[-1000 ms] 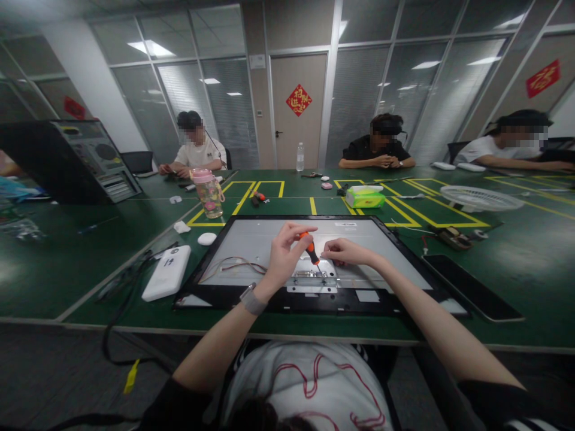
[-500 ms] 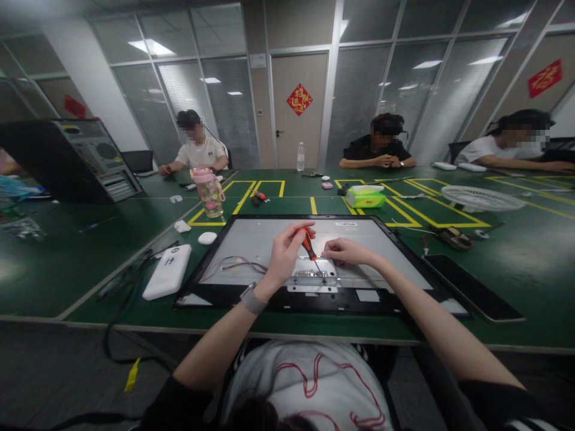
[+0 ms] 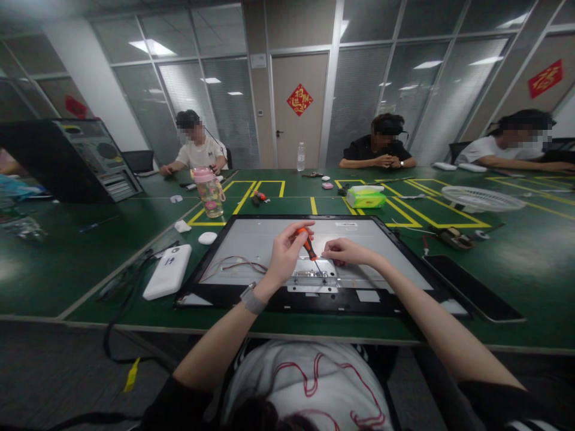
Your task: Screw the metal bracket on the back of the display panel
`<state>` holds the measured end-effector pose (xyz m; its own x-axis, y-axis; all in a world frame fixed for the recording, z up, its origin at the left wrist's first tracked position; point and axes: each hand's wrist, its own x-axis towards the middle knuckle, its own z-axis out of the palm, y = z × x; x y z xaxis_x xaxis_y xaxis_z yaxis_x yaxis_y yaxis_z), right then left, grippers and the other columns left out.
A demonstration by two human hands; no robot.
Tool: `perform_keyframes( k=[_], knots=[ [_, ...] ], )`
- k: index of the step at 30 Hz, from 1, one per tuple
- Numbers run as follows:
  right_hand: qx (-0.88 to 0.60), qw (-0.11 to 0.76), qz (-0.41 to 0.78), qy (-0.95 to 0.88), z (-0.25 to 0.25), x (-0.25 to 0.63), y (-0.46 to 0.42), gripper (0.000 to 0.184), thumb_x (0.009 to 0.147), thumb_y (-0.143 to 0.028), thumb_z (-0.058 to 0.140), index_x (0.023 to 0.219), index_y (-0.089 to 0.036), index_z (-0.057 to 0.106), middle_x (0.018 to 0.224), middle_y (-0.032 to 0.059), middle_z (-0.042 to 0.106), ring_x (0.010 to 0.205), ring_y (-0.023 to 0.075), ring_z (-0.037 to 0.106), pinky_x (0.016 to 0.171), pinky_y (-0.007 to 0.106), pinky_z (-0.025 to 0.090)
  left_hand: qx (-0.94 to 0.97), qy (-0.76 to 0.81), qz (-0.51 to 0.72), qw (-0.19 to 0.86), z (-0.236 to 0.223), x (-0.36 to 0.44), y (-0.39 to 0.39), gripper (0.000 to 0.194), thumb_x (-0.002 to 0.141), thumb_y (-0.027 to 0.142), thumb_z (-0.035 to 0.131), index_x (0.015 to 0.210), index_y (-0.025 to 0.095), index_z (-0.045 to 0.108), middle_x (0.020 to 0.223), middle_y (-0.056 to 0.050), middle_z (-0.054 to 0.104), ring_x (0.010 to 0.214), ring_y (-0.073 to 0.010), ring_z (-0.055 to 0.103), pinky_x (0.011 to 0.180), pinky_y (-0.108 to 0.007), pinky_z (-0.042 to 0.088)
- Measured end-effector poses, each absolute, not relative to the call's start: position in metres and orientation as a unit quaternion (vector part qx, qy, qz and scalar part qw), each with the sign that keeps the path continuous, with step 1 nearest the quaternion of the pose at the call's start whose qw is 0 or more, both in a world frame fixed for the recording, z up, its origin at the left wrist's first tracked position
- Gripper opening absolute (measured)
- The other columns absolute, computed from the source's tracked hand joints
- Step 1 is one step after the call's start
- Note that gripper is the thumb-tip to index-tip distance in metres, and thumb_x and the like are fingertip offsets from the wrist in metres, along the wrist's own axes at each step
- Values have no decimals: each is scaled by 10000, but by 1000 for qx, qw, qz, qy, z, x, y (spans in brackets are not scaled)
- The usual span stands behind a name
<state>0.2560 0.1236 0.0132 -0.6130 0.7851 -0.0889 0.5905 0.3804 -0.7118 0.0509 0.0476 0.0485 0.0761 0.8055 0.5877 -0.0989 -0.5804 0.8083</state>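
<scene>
My left hand (image 3: 287, 250) is closed around the orange and black handle of a screwdriver (image 3: 309, 244). The screwdriver leans, its shaft pointing down to a metal bracket (image 3: 312, 288) near the front middle of a flat display panel (image 3: 251, 236). The panel has a grey metal back and a black frame. Just right of the screwdriver, my right hand (image 3: 344, 251) rests over the panel with curled fingers; whatever they pinch, if anything, is hidden. Thin wires (image 3: 238, 261) lie on the panel left of my left hand.
A white power bank (image 3: 167, 272) and a white round case (image 3: 207, 238) sit left of the panel, a long black slab (image 3: 471, 287) right of it. Beyond stand a pink-lidded bottle (image 3: 209, 194) and a green tissue pack (image 3: 365, 197). Several people sit across the table.
The screwdriver handle has tilted slightly to the left in my left hand, whose fingers have shifted on it. My right hand stays put. Across the table at left, a person's hands have moved apart.
</scene>
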Motion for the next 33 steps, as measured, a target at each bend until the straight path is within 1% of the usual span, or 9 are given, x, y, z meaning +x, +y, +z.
perform_keyframes(
  k=[13, 24, 27, 30, 33],
  knots=[
    [-420, 130, 360, -823, 14, 256, 123, 420, 798, -568, 508, 760, -150, 535, 525, -22, 500, 456, 88, 460, 396, 188, 361, 635, 275, 621, 369, 48, 52, 48, 233, 855, 253, 533, 1044, 166, 638, 879, -43, 646, 809, -129, 618, 759, -237, 484],
    [-413, 136, 366, -823, 13, 256, 124, 409, 796, -558, 520, 753, -151, 534, 520, -24, 497, 451, 88, 461, 390, 182, 350, 636, 277, 621, 364, 50, 52, 47, 233, 852, 248, 531, 1038, 161, 642, 868, -43, 651, 808, -133, 618, 757, -242, 487],
    [-417, 136, 369, -819, 12, 256, 125, 408, 795, -554, 524, 764, -147, 543, 521, -24, 496, 453, 90, 467, 391, 185, 362, 633, 280, 620, 369, 49, 51, 47, 247, 872, 255, 488, 1037, 159, 645, 884, -51, 658, 811, -142, 627, 775, -259, 487],
    [-419, 135, 368, -819, 11, 256, 125, 414, 790, -558, 529, 776, -145, 554, 522, -25, 496, 458, 94, 473, 395, 189, 365, 628, 274, 618, 386, 48, 50, 49, 286, 895, 249, 422, 1061, 158, 636, 946, -72, 667, 863, -164, 633, 824, -299, 484],
    [-420, 134, 369, -818, 12, 256, 125, 429, 784, -575, 528, 773, -146, 555, 519, -26, 499, 458, 94, 470, 399, 193, 362, 624, 267, 620, 394, 47, 51, 50, 300, 896, 242, 407, 1081, 148, 626, 988, -91, 664, 881, -174, 632, 825, -312, 489]
  ],
)
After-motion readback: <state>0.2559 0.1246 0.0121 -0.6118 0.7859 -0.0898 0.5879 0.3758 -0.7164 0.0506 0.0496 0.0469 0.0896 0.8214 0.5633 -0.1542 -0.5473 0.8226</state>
